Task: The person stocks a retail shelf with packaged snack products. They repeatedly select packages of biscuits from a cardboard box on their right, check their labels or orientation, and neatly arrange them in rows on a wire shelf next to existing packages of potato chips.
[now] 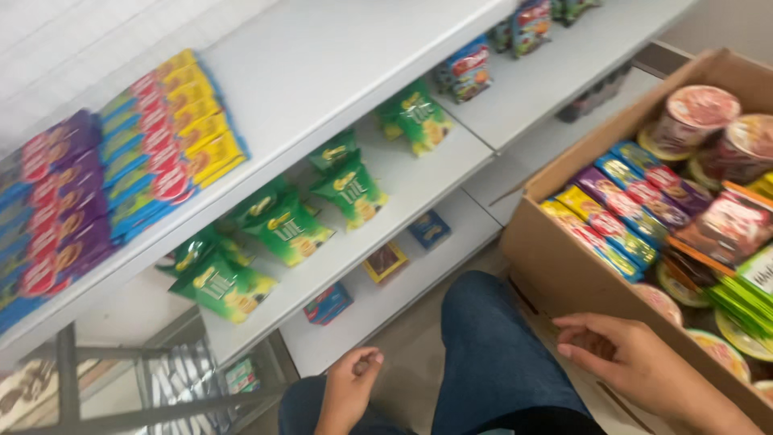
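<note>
My left hand hangs low by my left knee, fingers curled in and nothing visible in it. My right hand rests with spread fingers against the near wall of a large cardboard box, holding nothing. The box holds flat snack packets in blue, purple and yellow, round foil-lidded cups and green packets. My jeans-clad knee is between the two hands.
White shelves run across the left. The top one carries rows of blue, purple and yellow packets. The one below holds green snack bags. Small boxes sit on the lowest shelf. A metal rack stands at bottom left.
</note>
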